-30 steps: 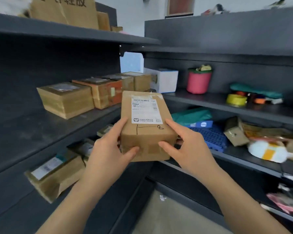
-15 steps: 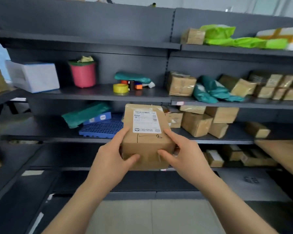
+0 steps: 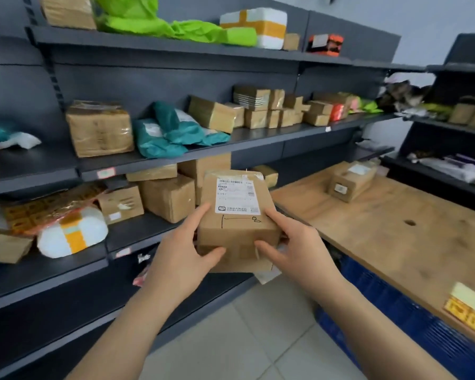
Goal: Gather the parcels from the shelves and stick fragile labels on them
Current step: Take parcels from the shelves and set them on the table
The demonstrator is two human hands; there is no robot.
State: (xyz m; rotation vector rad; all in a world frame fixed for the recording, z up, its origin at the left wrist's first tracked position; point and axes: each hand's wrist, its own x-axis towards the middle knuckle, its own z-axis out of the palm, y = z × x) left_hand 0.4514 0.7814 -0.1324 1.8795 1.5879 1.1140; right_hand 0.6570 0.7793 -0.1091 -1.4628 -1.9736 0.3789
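Observation:
I hold a brown cardboard parcel [image 3: 237,220] with a white shipping label in front of me, above the floor. My left hand [image 3: 180,255] grips its left side, thumb on the front face. My right hand [image 3: 299,252] grips its right side the same way. A wooden table [image 3: 390,231] stands to the right, with another taped brown parcel [image 3: 350,182] lying on its far end. A strip of yellow-orange fragile labels [image 3: 469,315] lies on the table's near right edge. Dark shelves [image 3: 159,157] on the left carry many more parcels.
The shelves hold brown boxes, teal mailer bags [image 3: 173,133], green bags [image 3: 176,26] and white foam boxes with orange tape [image 3: 72,234]. Blue crates [image 3: 395,305] sit under the table. More dark shelving [image 3: 450,127] stands at the far right. Light floor tiles lie below my arms.
My view has swung to the right along the shelves, and the wooden table has come into sight. Both hands keep the same hold on the parcel.

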